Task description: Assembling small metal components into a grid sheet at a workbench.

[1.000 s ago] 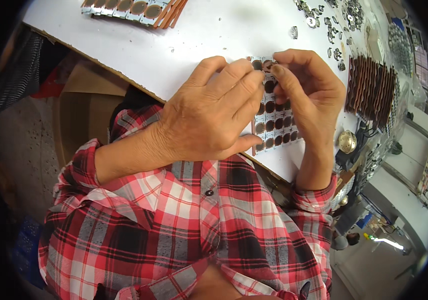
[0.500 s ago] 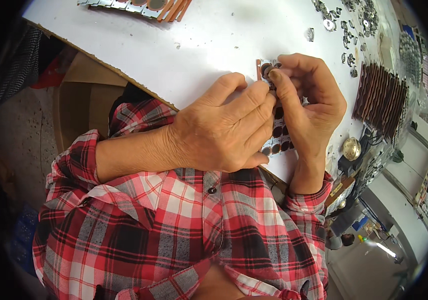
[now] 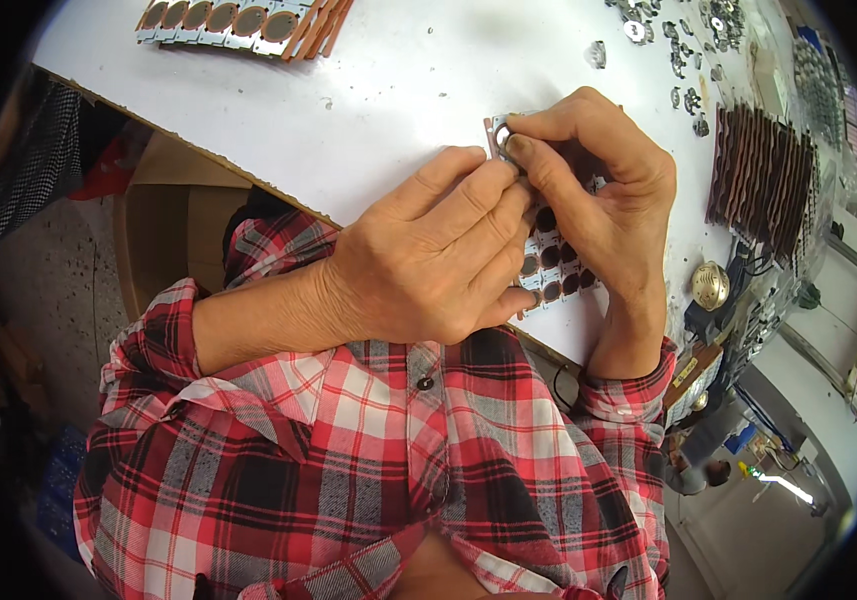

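Note:
A circuit board panel point(image 3: 551, 268) with rows of dark round pads lies under my hands near the table's front edge. My left hand point(image 3: 438, 250) reaches across its left side, fingers bent together and fingertips at the board. Over the panel's far end, my right hand point(image 3: 603, 185) pinches a small shiny metal clip point(image 3: 504, 134) between thumb and forefinger. The clip sits at one of the round pads. My fingers cover the middle of the panel, so the clip's lower part is hidden.
Stacked similar panels point(image 3: 233, 22) lie at the far left of the white table point(image 3: 378, 70). Loose metal clips point(image 3: 688, 65) are scattered at the far right. A row of brown strips point(image 3: 763, 185) stands at the right, with a round metal object point(image 3: 709, 286) nearer me.
The view has shifted slightly, so the table's things sit differently in it. My right thumb and forefinger have come together on the metal clip at the panel's far end. My left hand stays on the panel.

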`<state>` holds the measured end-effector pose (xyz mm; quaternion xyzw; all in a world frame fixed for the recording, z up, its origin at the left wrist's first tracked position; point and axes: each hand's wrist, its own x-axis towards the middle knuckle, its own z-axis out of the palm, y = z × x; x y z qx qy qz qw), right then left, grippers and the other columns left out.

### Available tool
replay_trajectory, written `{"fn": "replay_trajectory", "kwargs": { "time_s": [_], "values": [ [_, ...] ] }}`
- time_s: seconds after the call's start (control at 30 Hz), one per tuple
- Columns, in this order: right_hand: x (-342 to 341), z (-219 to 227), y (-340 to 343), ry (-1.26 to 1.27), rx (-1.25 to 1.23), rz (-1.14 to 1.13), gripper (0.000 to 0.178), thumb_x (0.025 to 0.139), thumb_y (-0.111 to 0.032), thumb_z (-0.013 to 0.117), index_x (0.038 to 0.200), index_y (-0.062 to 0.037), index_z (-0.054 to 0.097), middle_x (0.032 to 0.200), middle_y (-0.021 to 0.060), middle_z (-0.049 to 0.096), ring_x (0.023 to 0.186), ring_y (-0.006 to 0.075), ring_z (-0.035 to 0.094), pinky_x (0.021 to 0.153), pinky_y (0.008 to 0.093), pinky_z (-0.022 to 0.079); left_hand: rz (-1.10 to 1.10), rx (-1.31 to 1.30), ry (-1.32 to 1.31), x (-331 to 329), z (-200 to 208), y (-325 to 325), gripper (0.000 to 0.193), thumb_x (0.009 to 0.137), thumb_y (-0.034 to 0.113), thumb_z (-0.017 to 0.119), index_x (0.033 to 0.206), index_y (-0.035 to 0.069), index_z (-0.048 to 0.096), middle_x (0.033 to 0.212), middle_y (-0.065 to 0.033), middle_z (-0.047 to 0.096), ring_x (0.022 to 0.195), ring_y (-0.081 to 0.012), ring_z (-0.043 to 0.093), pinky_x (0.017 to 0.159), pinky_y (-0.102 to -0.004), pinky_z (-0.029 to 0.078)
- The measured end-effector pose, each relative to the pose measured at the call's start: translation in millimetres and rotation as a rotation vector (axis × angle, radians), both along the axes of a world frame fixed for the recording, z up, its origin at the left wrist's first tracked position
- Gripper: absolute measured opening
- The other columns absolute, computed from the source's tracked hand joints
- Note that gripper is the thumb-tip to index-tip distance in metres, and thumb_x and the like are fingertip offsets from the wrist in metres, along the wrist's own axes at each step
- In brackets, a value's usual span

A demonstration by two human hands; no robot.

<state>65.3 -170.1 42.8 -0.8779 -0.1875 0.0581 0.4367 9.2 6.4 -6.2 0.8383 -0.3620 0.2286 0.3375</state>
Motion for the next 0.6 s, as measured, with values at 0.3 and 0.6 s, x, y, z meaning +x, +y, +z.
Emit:
{"fn": "replay_trajectory", "kwargs": {
  "time_s": [0.3, 0.6],
  "values": [
    [-1.7, -2.8, -1.6, 0.031, 0.048, 0.036, 0.014, 0.086, 0.008, 0.073, 0.099, 0.0010, 0.076, 0.083, 0.0006, 0.067, 0.079, 0.0063, 0.061, 0.068, 0.0207, 0.047, 0.050, -0.137, 0.004, -4.3, -7.4, -9.8, 0.038, 0.059, 0.029, 0.078, 0.080, -0.002, 0.071, 0.097, -0.0153, 0.071, 0.105, -0.0299, 0.066, 0.099, -0.0453, 0.054],
    [29.2, -15.1, -19.3, -0.437, -0.137, -0.320, 0.016, 0.096, -0.009, 0.073, 0.110, -0.0041, 0.077, 0.087, 0.0001, 0.070, 0.076, 0.0063, 0.062, 0.069, 0.0195, 0.048, 0.043, -0.139, 0.027, 0.7, -4.7, -5.6, 0.045, 0.068, 0.030, 0.082, 0.094, -0.007, 0.073, 0.104, -0.0175, 0.072, 0.104, -0.0329, 0.068, 0.087, -0.0459, 0.060]
  ]
}}
